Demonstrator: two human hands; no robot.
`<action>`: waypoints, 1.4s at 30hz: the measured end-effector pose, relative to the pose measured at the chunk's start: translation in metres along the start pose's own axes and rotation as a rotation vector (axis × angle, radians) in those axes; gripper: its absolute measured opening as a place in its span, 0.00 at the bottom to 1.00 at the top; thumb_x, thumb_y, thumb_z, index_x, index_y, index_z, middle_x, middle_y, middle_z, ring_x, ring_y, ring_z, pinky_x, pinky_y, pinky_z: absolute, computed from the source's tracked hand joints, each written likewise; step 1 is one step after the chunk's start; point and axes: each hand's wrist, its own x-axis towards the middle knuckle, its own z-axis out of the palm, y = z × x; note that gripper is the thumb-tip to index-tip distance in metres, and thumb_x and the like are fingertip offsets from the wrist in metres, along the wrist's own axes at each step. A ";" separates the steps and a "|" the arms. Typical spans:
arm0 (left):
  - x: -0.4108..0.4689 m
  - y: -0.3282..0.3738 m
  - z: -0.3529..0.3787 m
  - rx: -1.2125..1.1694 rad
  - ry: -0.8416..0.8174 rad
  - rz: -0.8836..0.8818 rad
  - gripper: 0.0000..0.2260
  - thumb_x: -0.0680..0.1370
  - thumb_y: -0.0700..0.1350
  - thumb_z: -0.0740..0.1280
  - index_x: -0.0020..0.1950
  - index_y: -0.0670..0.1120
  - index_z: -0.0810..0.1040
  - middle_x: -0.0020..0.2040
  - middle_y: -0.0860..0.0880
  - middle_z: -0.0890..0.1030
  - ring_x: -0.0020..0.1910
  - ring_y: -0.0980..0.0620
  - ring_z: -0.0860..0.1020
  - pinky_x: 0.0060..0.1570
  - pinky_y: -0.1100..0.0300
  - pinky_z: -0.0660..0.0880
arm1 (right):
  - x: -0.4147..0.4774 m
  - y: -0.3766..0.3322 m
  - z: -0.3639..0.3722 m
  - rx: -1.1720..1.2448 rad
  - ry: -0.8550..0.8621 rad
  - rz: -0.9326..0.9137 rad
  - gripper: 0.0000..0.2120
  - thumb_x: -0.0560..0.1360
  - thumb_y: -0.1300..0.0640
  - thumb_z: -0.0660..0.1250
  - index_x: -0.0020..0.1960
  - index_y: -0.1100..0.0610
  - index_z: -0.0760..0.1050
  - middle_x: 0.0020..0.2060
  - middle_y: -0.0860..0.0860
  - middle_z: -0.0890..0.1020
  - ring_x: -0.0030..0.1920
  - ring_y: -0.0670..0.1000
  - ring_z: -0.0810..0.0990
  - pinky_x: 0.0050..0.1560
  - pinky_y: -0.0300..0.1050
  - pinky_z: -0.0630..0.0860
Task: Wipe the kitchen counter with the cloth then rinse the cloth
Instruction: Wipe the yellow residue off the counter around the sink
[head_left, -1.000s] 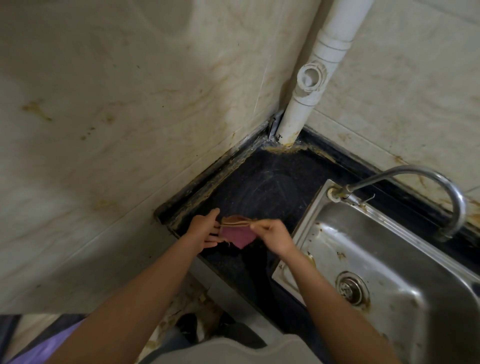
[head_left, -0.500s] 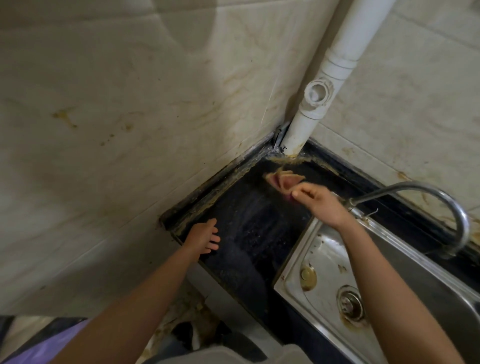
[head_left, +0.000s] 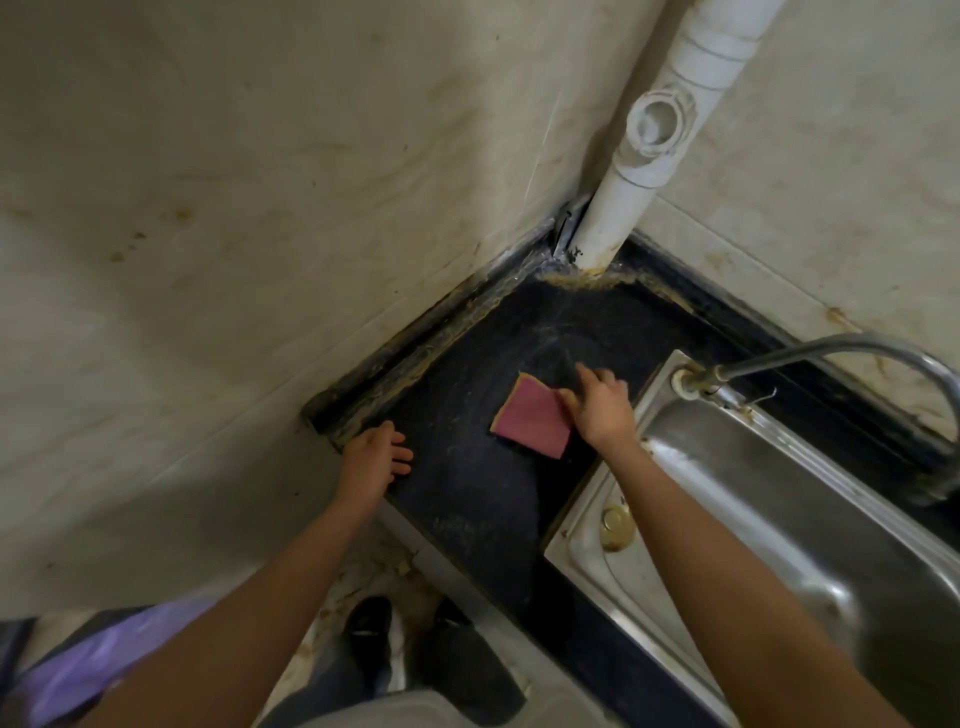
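Observation:
A pink cloth (head_left: 530, 418) with a tan edge lies flat on the black kitchen counter (head_left: 467, 493) in the corner. My right hand (head_left: 602, 408) presses on the cloth's right side with its fingers spread over it. My left hand (head_left: 376, 460) rests flat on the counter's left front edge, fingers relaxed, holding nothing. The steel sink (head_left: 779, 519) sits just right of the cloth, with the curved tap (head_left: 831, 353) above its back rim.
A white drain pipe (head_left: 639, 171) rises from the back corner, with brownish grime around its base. Stained tiled walls close off the counter on the left and at the back. A brass plug (head_left: 616, 525) sits on the sink's rim. Floor and my shoes show below.
My right hand has brought the cloth from the back corner near the pipe down to the counter's middle, where it now lies spread flat. The left hand stays at the counter's edge.

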 end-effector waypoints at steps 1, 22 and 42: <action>0.000 -0.001 0.002 -0.018 0.027 0.024 0.14 0.82 0.46 0.53 0.50 0.39 0.74 0.37 0.46 0.77 0.33 0.51 0.74 0.33 0.61 0.67 | -0.005 -0.002 0.005 -0.128 0.032 -0.012 0.27 0.78 0.46 0.57 0.73 0.56 0.58 0.72 0.60 0.61 0.71 0.61 0.59 0.67 0.53 0.62; 0.019 -0.034 0.008 0.597 0.134 0.768 0.22 0.74 0.51 0.54 0.50 0.36 0.79 0.40 0.45 0.76 0.43 0.51 0.71 0.44 0.55 0.70 | 0.142 0.041 0.012 -0.059 -0.022 0.242 0.32 0.78 0.36 0.43 0.76 0.49 0.42 0.76 0.57 0.42 0.75 0.59 0.39 0.73 0.60 0.37; 0.024 -0.057 -0.036 1.267 -0.016 0.927 0.24 0.82 0.53 0.42 0.68 0.39 0.64 0.66 0.37 0.71 0.75 0.45 0.50 0.69 0.51 0.51 | 0.060 0.041 0.045 -0.156 0.133 -0.503 0.27 0.75 0.41 0.52 0.66 0.57 0.66 0.61 0.63 0.74 0.61 0.64 0.71 0.64 0.62 0.67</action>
